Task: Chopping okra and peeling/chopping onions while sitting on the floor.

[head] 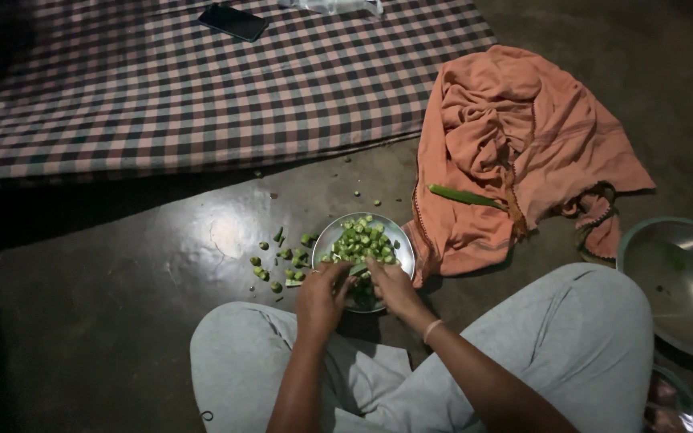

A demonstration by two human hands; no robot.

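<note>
Left hand (320, 295) and right hand (392, 286), frame centre: fingers curled tight, pinching one green okra pod (357, 270) between them (blade not discernible). Wrists angled inward over round steel plate (402, 244) of cut okra slices (362, 238). Whole okra (465, 196) on crumpled orange cloth (523, 136), upper right.

The round shiny metal plate (401, 240) gleams dully, holding matt green cut vegetable pieces (365, 238). Right of the plate lies a soft, crumpled orange cloth towel (515, 136) with a smooth green pod (465, 196) on it. The dark floor (122, 305) left of the plate looks smooth and glossy. Farther right sits a polished metal bowl (683, 281). Behind the plate: a woven checked mat (202, 88).
</note>
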